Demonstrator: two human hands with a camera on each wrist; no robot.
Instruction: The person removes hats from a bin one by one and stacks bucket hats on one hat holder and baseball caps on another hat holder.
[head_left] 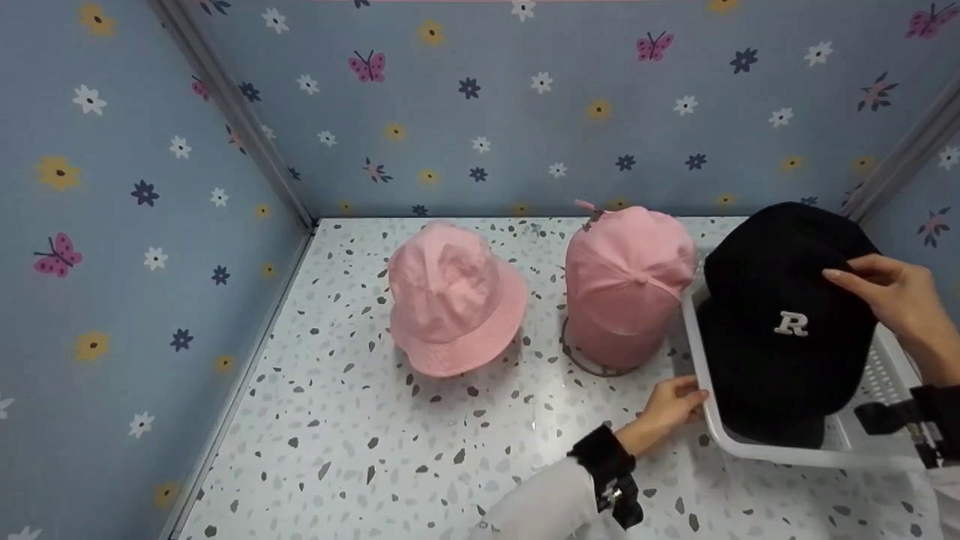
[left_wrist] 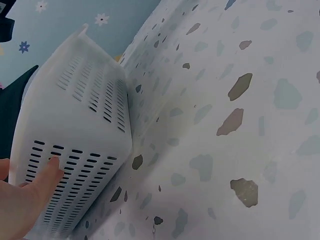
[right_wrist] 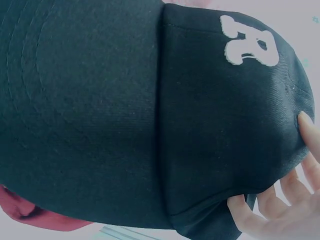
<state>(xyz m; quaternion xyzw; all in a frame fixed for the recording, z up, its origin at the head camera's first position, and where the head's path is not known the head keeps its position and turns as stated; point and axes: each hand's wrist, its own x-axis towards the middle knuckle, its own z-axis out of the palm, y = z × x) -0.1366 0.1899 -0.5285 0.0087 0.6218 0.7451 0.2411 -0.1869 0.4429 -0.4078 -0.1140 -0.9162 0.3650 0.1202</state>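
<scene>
While the right hand pinches it by the crown, thumb above and fingertips tucked under the fabric edge, a black cap is over the white basket, covering much of its inside. Its cloth is plain and matte, with a raised white letter R on the front and curved stitching along the brim. That brim points toward the person, and the cap's long axis runs from the far side of the basket to the near side. A dark edge shows beneath it; I cannot tell whether it belongs to the same cap. The left hand grips the basket's left wall, fingers against the slotted outside.

One black cap is clearly visible, with one basket, one pink cap just beside it and one pink bucket hat farther left, all on the speckled tabletop.
</scene>
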